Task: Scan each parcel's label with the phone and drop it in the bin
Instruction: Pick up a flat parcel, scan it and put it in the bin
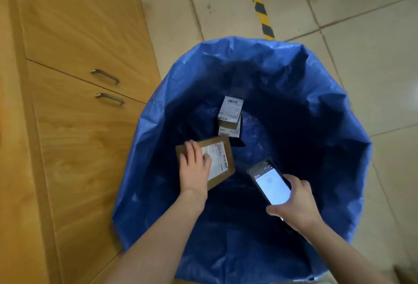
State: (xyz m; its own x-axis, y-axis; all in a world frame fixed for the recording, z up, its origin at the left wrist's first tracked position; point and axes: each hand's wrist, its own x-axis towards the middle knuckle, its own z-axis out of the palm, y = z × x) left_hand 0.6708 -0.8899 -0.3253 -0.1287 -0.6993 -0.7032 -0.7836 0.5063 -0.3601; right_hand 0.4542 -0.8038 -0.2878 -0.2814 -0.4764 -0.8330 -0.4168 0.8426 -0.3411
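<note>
Held label up over the bin [339,148], parcel [220,148] partly covered by left hand [194,168] fingers laid across it, thumb hidden beneath; gripped in right hand [296,202] fingers, phone [270,184], screen lit, text unreadable; deep in shadow, labelled parcels [230,114]; cabinet [79,125] at left
</note>
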